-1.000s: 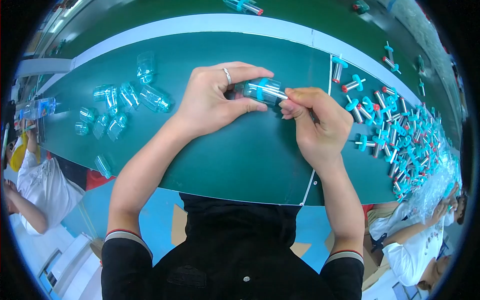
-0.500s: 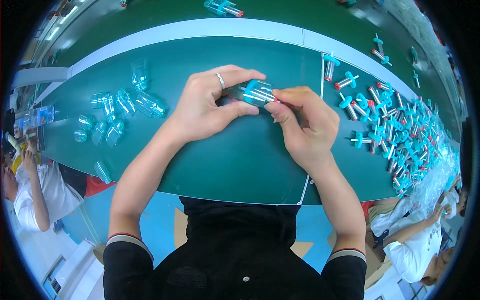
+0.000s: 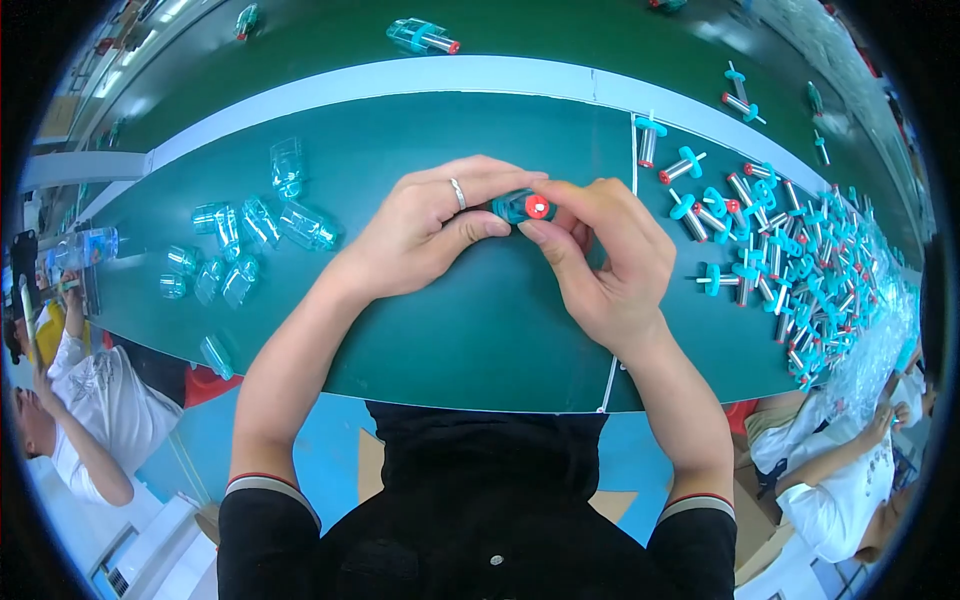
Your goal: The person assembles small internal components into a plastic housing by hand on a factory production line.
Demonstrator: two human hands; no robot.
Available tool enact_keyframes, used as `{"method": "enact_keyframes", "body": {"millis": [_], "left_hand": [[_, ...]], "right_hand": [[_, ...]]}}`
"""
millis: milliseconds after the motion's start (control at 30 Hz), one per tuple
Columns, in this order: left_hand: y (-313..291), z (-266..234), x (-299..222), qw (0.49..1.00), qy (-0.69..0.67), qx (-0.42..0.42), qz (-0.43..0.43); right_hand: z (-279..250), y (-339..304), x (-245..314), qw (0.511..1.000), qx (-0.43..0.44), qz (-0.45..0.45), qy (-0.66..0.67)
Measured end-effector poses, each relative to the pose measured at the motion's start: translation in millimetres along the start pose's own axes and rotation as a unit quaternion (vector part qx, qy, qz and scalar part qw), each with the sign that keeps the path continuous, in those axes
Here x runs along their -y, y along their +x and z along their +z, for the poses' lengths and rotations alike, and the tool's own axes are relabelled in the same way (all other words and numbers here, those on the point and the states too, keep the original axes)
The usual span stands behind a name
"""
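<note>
Over the middle of the green work table, a clear plastic cup (image 3: 510,207) is held with a metal cylinder part in it, whose red end cap (image 3: 538,207) faces up at me. My left hand (image 3: 415,235) is closed on the cup, thumb and fingers on either side. My right hand (image 3: 615,260) pinches the cylinder part near its red end, the thumb just below the cap. My fingers hide much of both pieces. To the left lie several loose clear cups (image 3: 308,226). At the right is a heap of metal cylinders (image 3: 800,262) with turquoise collars and red ends.
Beyond the table's pale raised rim (image 3: 400,78) runs a green surface carrying a filled cup (image 3: 422,37) and scattered cylinders. Clear plastic film (image 3: 868,325) lies beside the heap. Other people sit at left (image 3: 125,410) and right (image 3: 835,490). A water bottle (image 3: 88,247) stands far left.
The cup and cylinder have turned from lying sideways to having the red end toward me. Both hands have come closer together around them and moved slightly nearer.
</note>
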State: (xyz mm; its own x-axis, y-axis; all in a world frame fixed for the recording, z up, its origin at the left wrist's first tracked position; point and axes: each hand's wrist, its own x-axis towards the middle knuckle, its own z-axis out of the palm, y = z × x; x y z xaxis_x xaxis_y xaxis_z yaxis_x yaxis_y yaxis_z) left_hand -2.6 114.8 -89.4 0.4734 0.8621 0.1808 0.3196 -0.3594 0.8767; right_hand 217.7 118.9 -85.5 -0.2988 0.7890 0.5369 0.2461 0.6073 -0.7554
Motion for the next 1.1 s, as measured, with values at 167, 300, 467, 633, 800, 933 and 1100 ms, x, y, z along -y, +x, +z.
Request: {"method": "enact_keyframes", "body": {"millis": [167,300,467,633,800,933,1100], "left_hand": [[0,2,-2,1.000,-0.011,-0.003,-0.009],[0,3,-2,1.000,-0.018,-0.001,-0.010],[-1,3,-2,1.000,-0.010,-0.010,-0.008],[-3,-20,-29,0.980,0.188,-0.060,0.028],[-50,-97,-76,0.858,0.371,0.035,-0.353],[-64,-96,-55,0.854,0.385,0.010,-0.350],[-53,-80,-48,0.857,0.418,0.003,-0.301]], "right_hand": [[0,0,5,1.000,0.009,0.013,-0.019],[0,0,2,1.000,-0.001,-0.014,-0.023],[-1,1,-1,0.999,-0.002,-0.046,-0.014],[-10,9,1,1.000,-0.026,0.008,0.004],[-30,34,-18,0.959,-0.207,0.167,0.099],[-45,35,-27,0.940,-0.132,0.175,-0.261],[-45,22,-45,0.882,0.010,0.106,-0.459]]}}
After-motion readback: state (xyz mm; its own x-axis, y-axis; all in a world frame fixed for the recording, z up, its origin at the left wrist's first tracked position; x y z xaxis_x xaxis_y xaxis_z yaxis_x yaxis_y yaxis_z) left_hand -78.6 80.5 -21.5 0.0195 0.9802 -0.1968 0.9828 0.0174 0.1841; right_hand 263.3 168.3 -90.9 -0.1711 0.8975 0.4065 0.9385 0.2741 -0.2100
